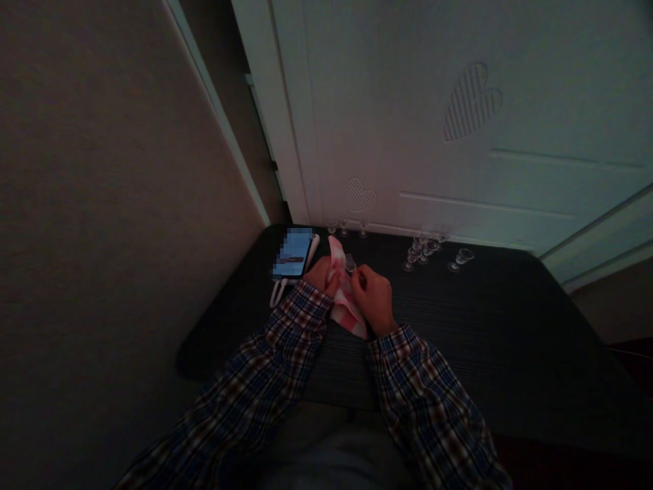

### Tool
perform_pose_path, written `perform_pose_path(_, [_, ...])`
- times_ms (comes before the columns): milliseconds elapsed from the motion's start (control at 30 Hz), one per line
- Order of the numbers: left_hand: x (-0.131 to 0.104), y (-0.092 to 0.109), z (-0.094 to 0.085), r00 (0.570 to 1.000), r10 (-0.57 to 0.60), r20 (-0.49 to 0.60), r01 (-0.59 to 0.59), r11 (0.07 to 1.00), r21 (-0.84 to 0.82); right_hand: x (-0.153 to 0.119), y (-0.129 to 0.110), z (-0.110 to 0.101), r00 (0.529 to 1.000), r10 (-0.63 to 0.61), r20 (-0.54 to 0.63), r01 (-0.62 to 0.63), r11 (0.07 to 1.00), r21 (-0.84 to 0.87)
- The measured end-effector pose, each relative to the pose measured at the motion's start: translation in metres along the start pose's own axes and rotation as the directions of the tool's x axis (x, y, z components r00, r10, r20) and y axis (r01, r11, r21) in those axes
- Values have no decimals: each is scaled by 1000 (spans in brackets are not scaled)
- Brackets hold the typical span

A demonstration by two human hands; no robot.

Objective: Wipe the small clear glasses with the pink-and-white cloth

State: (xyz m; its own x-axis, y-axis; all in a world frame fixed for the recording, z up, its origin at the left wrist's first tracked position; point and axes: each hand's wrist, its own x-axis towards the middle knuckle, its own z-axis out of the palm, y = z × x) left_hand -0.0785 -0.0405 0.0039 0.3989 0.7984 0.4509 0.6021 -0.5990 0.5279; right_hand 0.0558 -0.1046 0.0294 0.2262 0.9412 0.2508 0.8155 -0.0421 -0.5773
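Note:
My left hand is closed around a pink-and-white cloth, which hangs down between my hands onto the black table. A small clear glass shows at the cloth, between my two hands. My right hand is curled, its fingertips pinched at the glass and the cloth; its exact hold is partly hidden. Beyond my right hand stands a group of several small stemmed glasses. Another stemmed glass stands apart to their right.
A phone with a lit screen lies left of my hands, on a white object with a white cable. At the table's back edge, by the white panel, stand more small glasses. A wall rises on the left.

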Motion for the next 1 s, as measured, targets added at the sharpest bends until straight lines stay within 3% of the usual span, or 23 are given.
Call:
perform_pose_path(233, [0, 1, 1, 999, 4, 34, -2, 998, -63, -3, -1, 0, 1000, -20, -23, 20, 1000, -8])
perform_pose_path(433, [-1, -3, 4, 1000, 18, 18, -18, 1000, 5, -1, 2, 3, 999, 7, -34, -6, 1000, 17])
perform_pose_path(700, [0, 3, 0, 1000, 21, 0, -21, 1000, -5, -1, 3, 3, 998, -39, -40, 41, 998, 41])
perform_pose_path(1000, [0, 0, 4, 999, 37, 10, -37, 999, -14, -1, 3, 4, 999, -8, -38, 10, 999, 48])
